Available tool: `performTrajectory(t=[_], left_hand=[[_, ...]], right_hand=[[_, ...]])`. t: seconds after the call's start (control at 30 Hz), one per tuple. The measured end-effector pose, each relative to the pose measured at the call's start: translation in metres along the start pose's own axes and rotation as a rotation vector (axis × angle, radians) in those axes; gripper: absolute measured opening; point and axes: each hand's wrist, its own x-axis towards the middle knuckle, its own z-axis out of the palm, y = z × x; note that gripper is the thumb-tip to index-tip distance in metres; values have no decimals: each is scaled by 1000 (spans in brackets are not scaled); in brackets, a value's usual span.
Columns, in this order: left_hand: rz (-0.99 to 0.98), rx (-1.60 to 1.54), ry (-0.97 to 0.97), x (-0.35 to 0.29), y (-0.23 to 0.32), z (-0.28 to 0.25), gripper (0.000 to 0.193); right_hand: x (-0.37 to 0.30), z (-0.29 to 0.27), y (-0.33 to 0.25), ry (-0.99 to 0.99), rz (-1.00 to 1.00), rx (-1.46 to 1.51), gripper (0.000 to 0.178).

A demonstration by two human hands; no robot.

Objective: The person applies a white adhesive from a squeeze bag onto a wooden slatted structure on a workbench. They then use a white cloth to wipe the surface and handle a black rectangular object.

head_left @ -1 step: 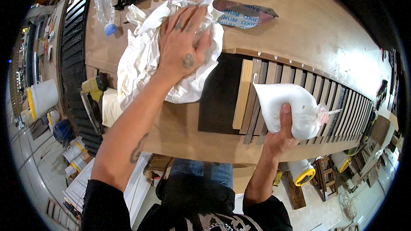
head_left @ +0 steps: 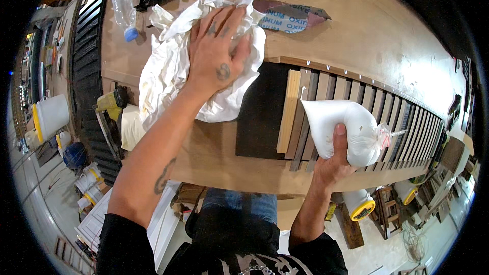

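My left hand [head_left: 216, 51] rests on a crumpled white cloth [head_left: 165, 79], its fingers curled into the folds and the fingertips hidden. The cloth spreads over the left part of a brown worktop [head_left: 214, 158]. In my right hand [head_left: 332, 168] is a soft clear plastic bag of white paste or powder [head_left: 326, 114], gripped from below with the thumb on top. The bag's twisted, tied end points right, and its narrow pointed corner is at upper left. Behind the bag lies a slatted wooden panel [head_left: 290, 112], its slats side by side; a dark board [head_left: 260, 122] shows at the panel's left end.
A torn piece of sandpaper [head_left: 293, 19] lies beyond the cloth, and a clear plastic bottle with a blue cap [head_left: 131, 34] at far left. A yellow-and-black tool [head_left: 108, 103] and a black slatted panel [head_left: 86, 71] flank the worktop. White buckets [head_left: 53, 111] stand on the floor.
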Motion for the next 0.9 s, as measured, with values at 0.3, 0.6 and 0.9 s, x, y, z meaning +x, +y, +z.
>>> performTrajectory(t=[0.3, 0.6, 0.9], left_hand=[[15, 40, 23, -2, -6, 8, 47], [24, 51, 33, -4, -7, 9, 47], [43, 94, 43, -5, -6, 8, 46]], right_hand=[[-12, -28, 6, -7, 78, 41, 47], [-30, -44, 5, 100, 83, -161, 55], [-48, -70, -1, 118, 171, -167, 59]])
